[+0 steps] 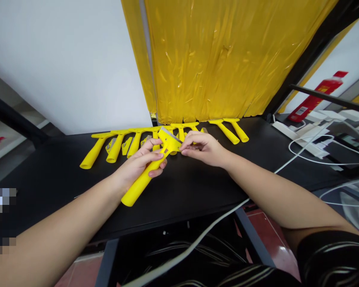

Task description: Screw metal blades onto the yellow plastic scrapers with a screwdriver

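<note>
My left hand (148,159) is wrapped round the handle of a yellow scraper (140,185), which tilts up and to the right above the black table. A thin metal blade (171,134) runs along the scraper's head. At the right end of that head, my right hand (202,148) pinches the corner with thumb and fingertips; anything small between them is hidden. Behind both hands, several more yellow scrapers (92,153) lie in a row, handles toward me. Among them are small yellow pieces with metal parts (126,146), partly covered by my left hand.
A black table (191,195) carries everything. Yellow plastic film (221,59) and a white panel (68,59) stand behind it. On the right are a red bottle (318,95), a white power strip (300,137) and loose cables. One white cable (209,229) crosses the table's front edge.
</note>
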The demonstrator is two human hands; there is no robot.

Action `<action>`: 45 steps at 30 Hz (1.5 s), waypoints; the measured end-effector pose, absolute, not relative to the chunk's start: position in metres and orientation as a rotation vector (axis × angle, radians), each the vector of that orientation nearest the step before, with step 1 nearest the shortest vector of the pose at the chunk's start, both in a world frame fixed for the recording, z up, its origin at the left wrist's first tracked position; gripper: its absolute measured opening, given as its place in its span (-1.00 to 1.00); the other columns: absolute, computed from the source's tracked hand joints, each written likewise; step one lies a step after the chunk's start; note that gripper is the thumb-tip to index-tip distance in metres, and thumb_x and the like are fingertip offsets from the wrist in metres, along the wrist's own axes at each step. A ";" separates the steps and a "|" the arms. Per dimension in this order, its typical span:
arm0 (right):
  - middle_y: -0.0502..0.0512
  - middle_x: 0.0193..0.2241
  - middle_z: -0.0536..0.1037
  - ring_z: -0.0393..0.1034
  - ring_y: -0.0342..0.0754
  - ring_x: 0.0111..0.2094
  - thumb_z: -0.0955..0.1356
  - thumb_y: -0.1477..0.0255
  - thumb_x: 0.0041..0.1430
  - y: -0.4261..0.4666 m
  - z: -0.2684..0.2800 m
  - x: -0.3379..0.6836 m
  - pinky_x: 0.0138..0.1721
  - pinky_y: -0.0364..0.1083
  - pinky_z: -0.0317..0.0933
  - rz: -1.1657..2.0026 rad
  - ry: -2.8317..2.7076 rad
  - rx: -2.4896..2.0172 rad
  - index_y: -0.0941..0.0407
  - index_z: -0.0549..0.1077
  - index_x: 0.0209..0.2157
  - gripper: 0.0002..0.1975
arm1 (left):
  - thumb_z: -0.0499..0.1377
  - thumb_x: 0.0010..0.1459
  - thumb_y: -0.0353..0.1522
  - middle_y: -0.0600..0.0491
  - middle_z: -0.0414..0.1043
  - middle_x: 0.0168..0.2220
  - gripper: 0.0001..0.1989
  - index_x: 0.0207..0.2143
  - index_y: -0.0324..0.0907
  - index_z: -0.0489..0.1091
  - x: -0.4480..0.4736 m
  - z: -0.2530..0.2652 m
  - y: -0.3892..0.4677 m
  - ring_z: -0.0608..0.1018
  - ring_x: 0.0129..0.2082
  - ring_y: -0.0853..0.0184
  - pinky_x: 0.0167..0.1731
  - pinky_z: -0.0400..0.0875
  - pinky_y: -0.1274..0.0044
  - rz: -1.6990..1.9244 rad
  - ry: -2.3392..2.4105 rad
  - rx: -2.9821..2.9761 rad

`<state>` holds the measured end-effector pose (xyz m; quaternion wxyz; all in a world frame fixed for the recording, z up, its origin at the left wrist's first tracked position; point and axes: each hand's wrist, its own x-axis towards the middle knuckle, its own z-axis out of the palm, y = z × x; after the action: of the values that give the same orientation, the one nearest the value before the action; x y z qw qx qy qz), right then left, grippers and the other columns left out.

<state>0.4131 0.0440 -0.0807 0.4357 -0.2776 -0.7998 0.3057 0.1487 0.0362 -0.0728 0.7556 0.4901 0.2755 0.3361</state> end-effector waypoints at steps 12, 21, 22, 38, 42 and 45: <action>0.07 -0.21 0.34 0.27 -0.05 -0.23 0.53 0.28 0.19 0.059 -0.095 0.415 -0.26 -0.07 0.29 0.900 -1.911 -0.758 0.05 0.58 -0.27 -0.84 | 0.30 0.23 -0.45 0.13 0.48 -0.45 -0.62 -0.01 0.02 0.22 0.156 -0.075 0.030 0.46 -0.63 0.42 -0.68 0.21 0.71 0.768 0.576 1.133; -0.09 -0.29 0.28 0.20 -0.19 -0.40 0.63 0.22 0.03 0.054 -0.093 0.408 -0.39 -0.17 0.26 1.231 -1.727 -0.782 0.02 0.26 -0.25 -0.48 | 0.32 0.25 -0.42 0.13 0.50 -0.42 -0.62 -0.03 0.01 0.20 0.156 -0.072 0.028 0.45 -0.62 0.44 -0.69 0.22 0.72 0.772 0.553 1.194; -0.09 -0.28 0.29 0.21 -0.20 -0.41 0.64 0.22 0.01 0.054 -0.093 0.408 -0.38 -0.17 0.27 1.245 -1.712 -0.786 0.02 0.26 -0.24 -0.46 | 0.31 0.26 -0.42 0.14 0.49 -0.44 -0.63 -0.02 0.01 0.20 0.156 -0.073 0.029 0.41 -0.65 0.46 -0.70 0.21 0.72 0.766 0.548 1.196; 0.28 0.01 0.59 0.50 0.08 -0.04 0.41 0.53 0.33 0.027 -0.074 0.368 0.02 0.04 0.40 0.376 -2.885 -0.525 0.21 0.57 0.03 -0.74 | 0.27 0.08 -0.61 -0.01 0.52 -0.07 -0.55 -0.05 0.01 0.40 0.122 -0.039 0.054 0.49 -0.44 0.49 -0.69 0.16 0.83 1.106 0.600 0.901; 0.38 0.25 0.50 0.40 0.20 0.21 0.38 0.47 0.40 0.024 -0.090 0.323 0.21 0.12 0.34 0.185 -2.991 -0.339 0.30 0.49 0.21 -0.60 | 0.27 0.10 -0.58 -0.03 0.52 -0.03 -0.55 -0.01 0.03 0.46 0.119 -0.029 0.049 0.45 -0.45 0.51 -0.70 0.15 0.83 1.151 0.580 0.926; 0.39 0.37 0.39 0.32 0.24 0.33 0.34 0.42 0.46 0.032 -0.102 0.288 0.26 0.15 0.32 0.098 -2.939 -0.389 0.27 0.40 0.31 -0.53 | 0.30 0.06 -0.59 -0.04 0.52 -0.01 -0.51 -0.01 0.05 0.47 0.118 -0.022 0.045 0.43 -0.46 0.51 -0.72 0.11 0.82 1.181 0.584 0.913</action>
<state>0.2877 0.0316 -0.1021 0.0875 -0.1306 -0.9870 0.0329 0.1183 0.0452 -0.0221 0.6958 0.4091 0.2617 0.5292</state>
